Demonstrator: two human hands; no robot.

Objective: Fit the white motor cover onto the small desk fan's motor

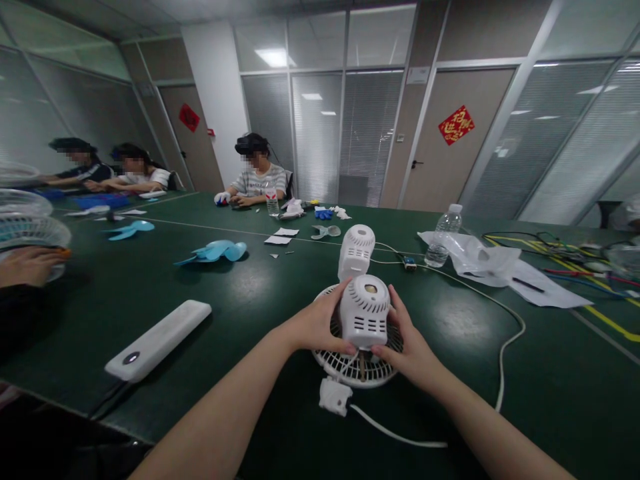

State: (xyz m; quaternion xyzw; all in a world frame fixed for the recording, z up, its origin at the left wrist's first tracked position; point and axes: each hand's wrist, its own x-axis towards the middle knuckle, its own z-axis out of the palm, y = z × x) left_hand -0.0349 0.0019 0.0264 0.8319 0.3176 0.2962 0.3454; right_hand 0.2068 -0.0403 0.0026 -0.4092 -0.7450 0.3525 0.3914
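Observation:
Both my hands grip a white vented motor housing [364, 320] from its two sides. My left hand [320, 325] wraps its left side, the thumb near the lower edge. On the right side my right hand [411, 343] has its fingers and thumb pressed against the shell. Under the housing lies a round white fan grille [333, 365] on the green table [280, 413]. Another white housing part [357, 248] stands just behind. A small white boxy piece [335, 396] with a cable rests in front of the grille.
Blue fan blades [219, 251] and a white power bank [159, 340] lie to the left. A bottle [444, 237], plastic wrap [475, 257] and cables are at the right. Another person's hand [30, 265] touches a grille at the far left. Several people sit beyond.

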